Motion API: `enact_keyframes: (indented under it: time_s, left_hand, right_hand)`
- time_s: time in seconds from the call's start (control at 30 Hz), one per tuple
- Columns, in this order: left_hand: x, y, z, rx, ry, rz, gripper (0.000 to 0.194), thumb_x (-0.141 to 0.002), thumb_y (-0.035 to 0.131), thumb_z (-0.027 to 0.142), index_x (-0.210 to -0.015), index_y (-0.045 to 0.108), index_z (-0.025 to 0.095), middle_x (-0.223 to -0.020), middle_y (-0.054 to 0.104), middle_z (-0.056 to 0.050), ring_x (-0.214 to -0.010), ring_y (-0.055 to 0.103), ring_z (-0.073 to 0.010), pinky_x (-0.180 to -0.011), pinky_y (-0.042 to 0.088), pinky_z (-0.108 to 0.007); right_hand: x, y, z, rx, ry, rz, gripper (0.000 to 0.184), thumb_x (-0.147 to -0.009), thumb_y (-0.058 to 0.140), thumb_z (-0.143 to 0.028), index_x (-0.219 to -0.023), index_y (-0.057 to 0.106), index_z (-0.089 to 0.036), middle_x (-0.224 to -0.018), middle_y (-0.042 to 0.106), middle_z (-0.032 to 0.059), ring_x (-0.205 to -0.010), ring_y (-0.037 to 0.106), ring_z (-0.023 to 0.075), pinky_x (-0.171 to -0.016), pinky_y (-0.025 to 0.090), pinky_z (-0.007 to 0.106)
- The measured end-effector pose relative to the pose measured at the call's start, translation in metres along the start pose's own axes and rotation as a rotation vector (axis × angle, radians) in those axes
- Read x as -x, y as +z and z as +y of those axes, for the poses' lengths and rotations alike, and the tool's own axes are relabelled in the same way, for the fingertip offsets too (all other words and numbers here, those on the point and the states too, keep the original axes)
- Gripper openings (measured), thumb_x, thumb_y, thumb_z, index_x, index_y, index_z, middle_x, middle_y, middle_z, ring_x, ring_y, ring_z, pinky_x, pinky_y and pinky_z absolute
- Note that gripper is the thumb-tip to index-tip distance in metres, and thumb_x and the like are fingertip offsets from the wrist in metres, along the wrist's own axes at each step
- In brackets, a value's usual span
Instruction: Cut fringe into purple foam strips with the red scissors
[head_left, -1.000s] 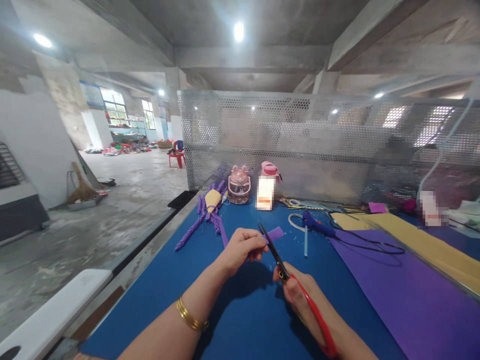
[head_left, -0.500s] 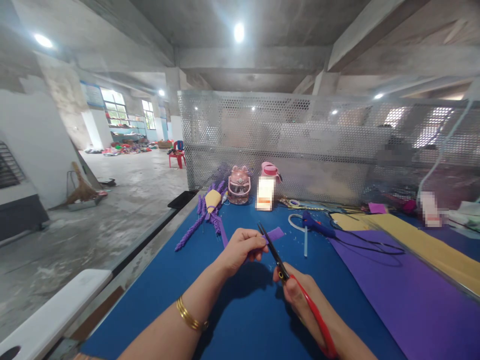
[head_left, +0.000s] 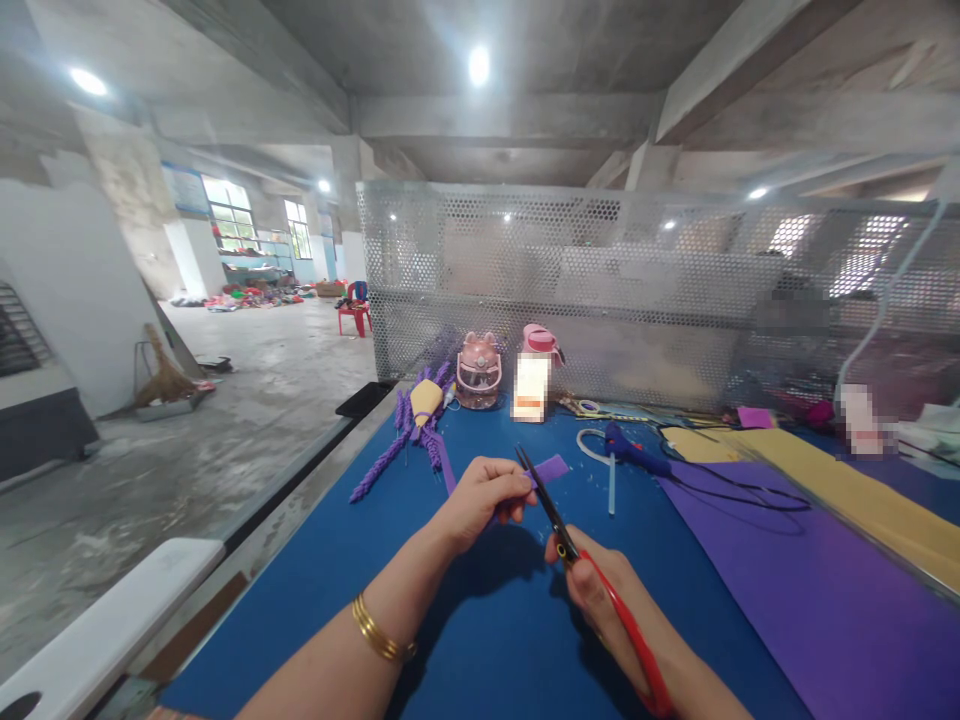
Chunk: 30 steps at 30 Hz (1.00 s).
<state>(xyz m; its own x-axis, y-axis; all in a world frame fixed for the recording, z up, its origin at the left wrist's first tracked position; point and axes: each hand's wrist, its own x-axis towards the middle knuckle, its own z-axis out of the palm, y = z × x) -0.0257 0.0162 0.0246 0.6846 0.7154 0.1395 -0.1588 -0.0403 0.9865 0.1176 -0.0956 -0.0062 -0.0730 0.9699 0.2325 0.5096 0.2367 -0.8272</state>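
Observation:
My left hand (head_left: 487,500) pinches a narrow purple strip (head_left: 553,470), whose end sticks out past the fingertips to the right. The strip's other part trails behind the hand toward the upper left. Red-handled scissors (head_left: 555,520) are gripped in my right hand (head_left: 604,585), their dark blades pointing up and left across the strip, close to my left fingertips. Whether the blades have cut into it I cannot tell. Beyond my left hand lies a bunch of purple braided flower stems (head_left: 382,470) with a yellow wrapped piece (head_left: 427,403).
A blue glue gun (head_left: 634,450) with a pale glue stick and black cord lies right of centre. Purple sheet (head_left: 817,570) and yellow sheet (head_left: 847,480) cover the right side. Pink cups (head_left: 478,372) stand before a perforated metal screen (head_left: 637,280). Small scraps dot the blue table (head_left: 337,590).

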Motion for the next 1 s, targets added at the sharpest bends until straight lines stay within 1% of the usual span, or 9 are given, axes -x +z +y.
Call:
enact_keyframes:
  time_s: [0.2,0.37,0.57,0.8,1.0]
  left_hand:
    - [-0.001,0.0,0.0,0.007,-0.018,-0.006,0.024,-0.068,0.058,0.034,-0.058,0.06,0.013,-0.042,0.052,0.002,-0.037,0.038,-0.0047,-0.04,0.023,-0.019]
    - [-0.003,-0.001,-0.005,0.049,0.022,-0.007,0.023,-0.069,0.059,0.034,-0.061,0.06,0.012,-0.045,0.054,0.001,-0.039,0.039,-0.0047,-0.041,0.024,-0.018]
    - [-0.003,0.001,-0.005,0.028,0.038,0.017,0.023,-0.069,0.061,0.034,-0.062,0.06,0.012,-0.047,0.055,0.001,-0.041,0.041,-0.0052,-0.042,0.026,-0.018]
    - [-0.003,0.002,-0.007,0.006,0.031,0.026,0.026,-0.069,0.061,0.037,-0.063,0.061,0.012,-0.047,0.054,0.001,-0.041,0.04,-0.0052,-0.043,0.026,-0.019]
    - [-0.004,0.002,-0.009,-0.008,0.03,0.031,0.03,-0.068,0.061,0.041,-0.063,0.061,0.012,-0.047,0.054,0.001,-0.041,0.04,-0.006,-0.044,0.027,-0.02]
  right_hand:
    - [-0.001,0.001,0.003,0.012,0.019,0.006,0.068,-0.072,0.019,-0.082,-0.081,0.048,-0.02,-0.048,0.024,-0.0092,-0.043,0.023,0.0084,-0.04,0.017,0.021]
    - [-0.002,0.001,0.01,0.032,0.023,0.02,0.07,-0.069,0.02,-0.084,-0.084,0.048,-0.021,-0.047,0.021,-0.0101,-0.043,0.02,0.0086,-0.041,0.016,0.022]
    - [-0.001,0.001,0.01,0.007,0.034,0.016,0.064,-0.073,0.023,-0.08,-0.086,0.045,-0.021,-0.048,0.021,-0.0102,-0.044,0.02,0.0088,-0.041,0.016,0.022]
    - [-0.001,0.0,0.002,-0.002,0.028,0.017,0.064,-0.075,0.021,-0.079,-0.082,0.046,-0.02,-0.049,0.023,-0.0091,-0.042,0.022,0.0079,-0.04,0.017,0.021]
    - [0.0,0.0,0.002,-0.003,0.045,0.016,0.064,-0.076,0.019,-0.077,-0.084,0.047,-0.02,-0.049,0.023,-0.0089,-0.042,0.02,0.0078,-0.038,0.016,0.02]
